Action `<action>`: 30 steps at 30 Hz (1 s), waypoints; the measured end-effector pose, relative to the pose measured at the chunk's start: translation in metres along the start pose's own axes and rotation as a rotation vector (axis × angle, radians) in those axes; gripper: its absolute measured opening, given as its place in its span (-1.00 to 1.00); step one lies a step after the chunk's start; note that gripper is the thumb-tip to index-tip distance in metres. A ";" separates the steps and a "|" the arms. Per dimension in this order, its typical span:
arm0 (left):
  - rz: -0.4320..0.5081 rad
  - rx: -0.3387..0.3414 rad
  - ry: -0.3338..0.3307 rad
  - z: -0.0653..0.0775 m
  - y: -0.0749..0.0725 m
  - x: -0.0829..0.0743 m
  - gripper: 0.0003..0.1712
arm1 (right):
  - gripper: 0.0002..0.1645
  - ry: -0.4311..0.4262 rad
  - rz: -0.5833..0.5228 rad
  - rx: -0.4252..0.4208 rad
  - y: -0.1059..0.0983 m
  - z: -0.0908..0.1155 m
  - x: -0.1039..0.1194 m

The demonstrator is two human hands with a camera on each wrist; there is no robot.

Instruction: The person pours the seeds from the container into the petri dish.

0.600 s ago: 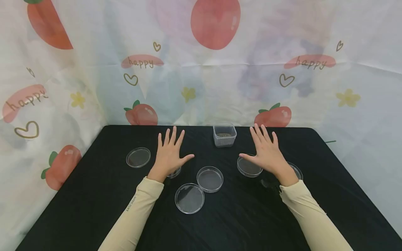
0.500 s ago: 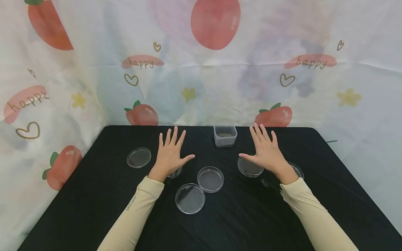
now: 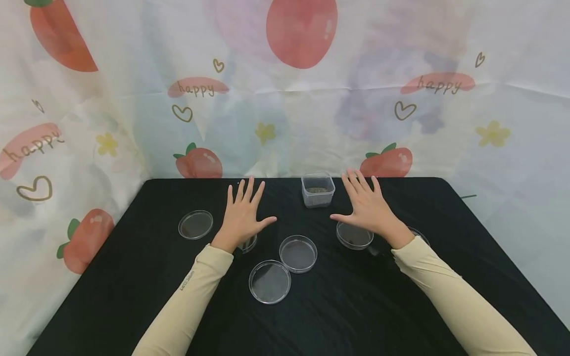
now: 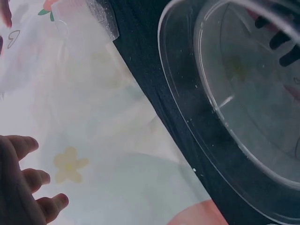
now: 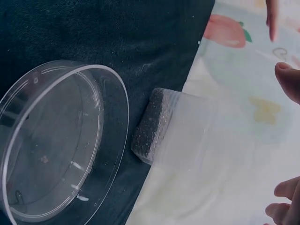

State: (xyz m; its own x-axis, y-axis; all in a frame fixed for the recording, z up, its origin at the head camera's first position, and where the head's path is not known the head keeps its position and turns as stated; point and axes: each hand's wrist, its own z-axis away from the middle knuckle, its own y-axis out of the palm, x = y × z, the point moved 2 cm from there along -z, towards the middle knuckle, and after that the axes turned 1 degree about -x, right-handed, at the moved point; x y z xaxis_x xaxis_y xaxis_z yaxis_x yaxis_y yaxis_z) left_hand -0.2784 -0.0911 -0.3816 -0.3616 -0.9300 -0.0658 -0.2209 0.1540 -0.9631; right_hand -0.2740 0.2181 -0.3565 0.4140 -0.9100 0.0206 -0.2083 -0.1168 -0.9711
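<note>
My left hand (image 3: 242, 217) is held with fingers spread above a clear petri dish (image 3: 249, 244) that it partly covers. To the right, my right hand (image 3: 368, 206) is also spread, its thumb over the rim of another petri dish (image 3: 355, 238). Neither hand holds anything. Between and beyond them stands a clear square plastic tub (image 3: 318, 193) with dark grainy material in its bottom, also seen in the right wrist view as a tub (image 5: 154, 126). The left wrist view has a large dish (image 4: 187, 93) close to the camera, with fingertips (image 4: 35, 180) at the left.
Two petri dishes, a farther one (image 3: 298, 254) and a nearer one (image 3: 269, 282), stand side by side in the middle. One more dish (image 3: 196, 225) lies far left, another (image 3: 418, 233) behind the right wrist. Black cloth (image 3: 334, 316) covers the table; a printed curtain (image 3: 303, 113) hangs behind.
My right hand has shifted left and slightly away from me, toward the tub. The left hand has barely moved and the dishes stay put.
</note>
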 end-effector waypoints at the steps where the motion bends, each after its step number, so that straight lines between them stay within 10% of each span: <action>1: 0.000 0.002 0.003 -0.001 0.000 0.000 0.10 | 0.33 -0.005 0.007 0.003 0.001 -0.001 0.001; 16: -0.056 0.067 0.081 -0.012 -0.006 0.008 0.10 | 0.38 -0.126 0.012 -0.037 0.010 -0.027 -0.004; 30: -0.070 0.070 0.236 0.000 -0.011 0.027 0.00 | 0.35 -0.107 -0.282 0.103 0.027 -0.058 -0.032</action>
State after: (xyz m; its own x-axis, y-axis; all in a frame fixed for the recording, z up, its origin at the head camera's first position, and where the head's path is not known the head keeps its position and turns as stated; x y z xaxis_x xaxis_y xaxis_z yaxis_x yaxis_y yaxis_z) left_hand -0.2857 -0.1183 -0.3729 -0.5508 -0.8327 0.0563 -0.1922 0.0609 -0.9795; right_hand -0.3441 0.2212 -0.3694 0.5351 -0.7996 0.2726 0.0170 -0.3125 -0.9498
